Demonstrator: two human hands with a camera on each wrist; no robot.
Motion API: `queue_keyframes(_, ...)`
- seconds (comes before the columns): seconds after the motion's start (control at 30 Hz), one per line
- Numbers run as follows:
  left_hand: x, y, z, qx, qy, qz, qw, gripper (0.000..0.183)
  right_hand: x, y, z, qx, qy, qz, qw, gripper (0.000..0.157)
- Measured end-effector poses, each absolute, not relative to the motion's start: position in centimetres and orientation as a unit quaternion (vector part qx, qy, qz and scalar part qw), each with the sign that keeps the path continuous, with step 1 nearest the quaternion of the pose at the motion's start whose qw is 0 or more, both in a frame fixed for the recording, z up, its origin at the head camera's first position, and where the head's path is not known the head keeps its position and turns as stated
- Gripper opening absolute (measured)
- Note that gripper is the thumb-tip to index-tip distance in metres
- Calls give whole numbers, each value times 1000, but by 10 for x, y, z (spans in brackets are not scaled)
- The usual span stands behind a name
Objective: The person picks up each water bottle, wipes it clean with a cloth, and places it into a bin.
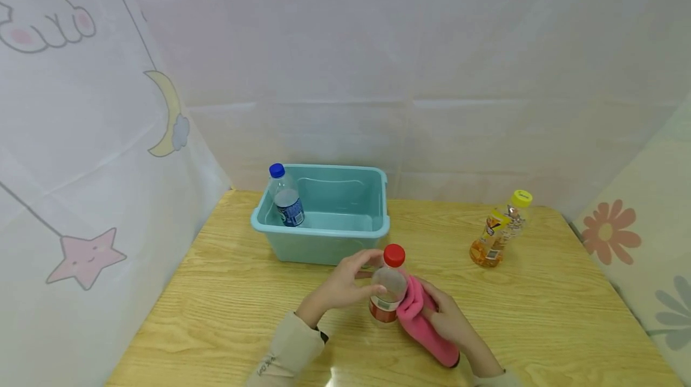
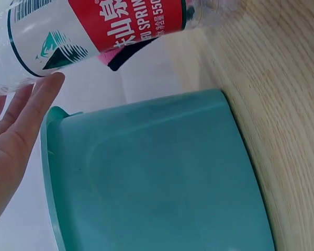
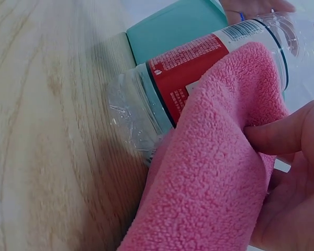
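Head view: a red-capped bottle point(image 1: 385, 309) is upright before the turquoise basin point(image 1: 318, 249), between the left hand point(image 1: 345, 285) and right hand point(image 1: 450, 321). Left wrist view: the left fingers point(image 2: 29, 115), nearly straight, meet the bottle (red-and-white label). Right wrist view: thumb and fingers pinch pink cloth point(image 3: 209, 157) against it.

White “山泉”, “FU SPRIN” and “550” on the label point(image 2: 97, 34) of the red-capped bottle point(image 1: 387, 291)

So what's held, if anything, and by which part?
Left hand: red-capped bottle, around its upper body. Right hand: pink fleece cloth, pinched at a fold.
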State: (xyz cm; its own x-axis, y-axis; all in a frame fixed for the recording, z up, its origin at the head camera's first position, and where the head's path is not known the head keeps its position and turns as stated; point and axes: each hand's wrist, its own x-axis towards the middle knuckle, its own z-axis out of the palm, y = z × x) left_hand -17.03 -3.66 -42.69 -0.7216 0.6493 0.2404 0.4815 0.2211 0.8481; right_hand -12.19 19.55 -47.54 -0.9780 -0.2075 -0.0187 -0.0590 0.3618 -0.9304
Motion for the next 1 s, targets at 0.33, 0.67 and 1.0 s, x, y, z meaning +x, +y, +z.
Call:
queue_keyframes(0.33,-177,-40,-426,390,771,493,99,55,-119,197,-477,-72,831,-549,54,46)
queue_keyframes(0.67,-172,-39,-416,385,765,508,92,56,-116,202,-468,-61,846,-530,2,47)
queue_keyframes(1.0,-166,-37,-427,360,759,541,-36,40,-113,206,-445,-71,850,-519,-46,49)
